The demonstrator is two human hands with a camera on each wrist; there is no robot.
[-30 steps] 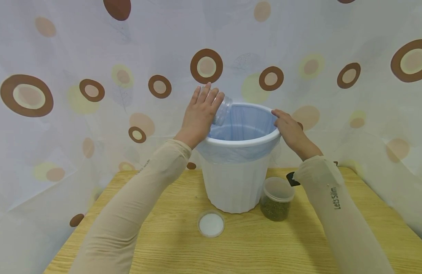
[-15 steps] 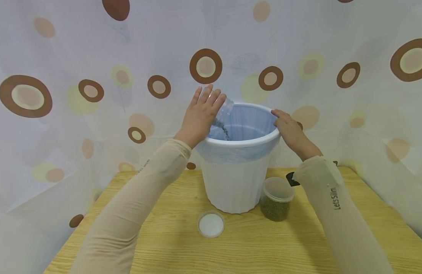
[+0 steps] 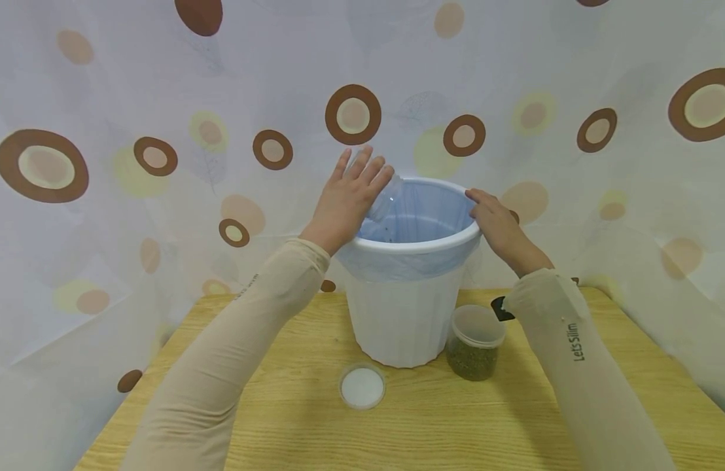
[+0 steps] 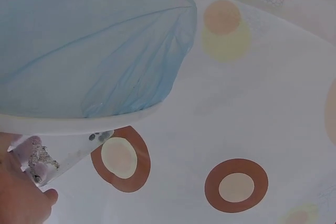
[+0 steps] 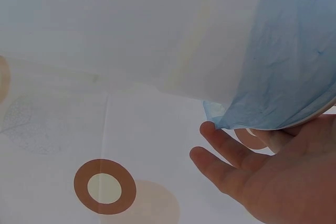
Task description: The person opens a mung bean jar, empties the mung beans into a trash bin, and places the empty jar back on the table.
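Nearest are two beige fabric sleeves (image 3: 580,379), one on each arm, reaching over one yellow wood-grain tabletop (image 3: 433,432). On it lies one round, clear-rimmed lid with a white centre (image 3: 362,387). Beyond that, to the right, stands one squat clear plastic jar of dark green flakes (image 3: 473,360), upright just beside one ribbed white plastic bin (image 3: 404,320). A single translucent blue liner (image 3: 409,261) is folded over the bin's rim. Of the two hands, the right hand (image 3: 500,229) has its grip on the rim's right side, two fingers fairly straight. The left hand (image 3: 343,199) has its grip curled round one clear empty-looking container (image 3: 386,203), tipped over the bin's mouth; its wrist view shows dark bits inside. Farthest hangs one pale backdrop (image 3: 574,59) with brown-ringed circles.
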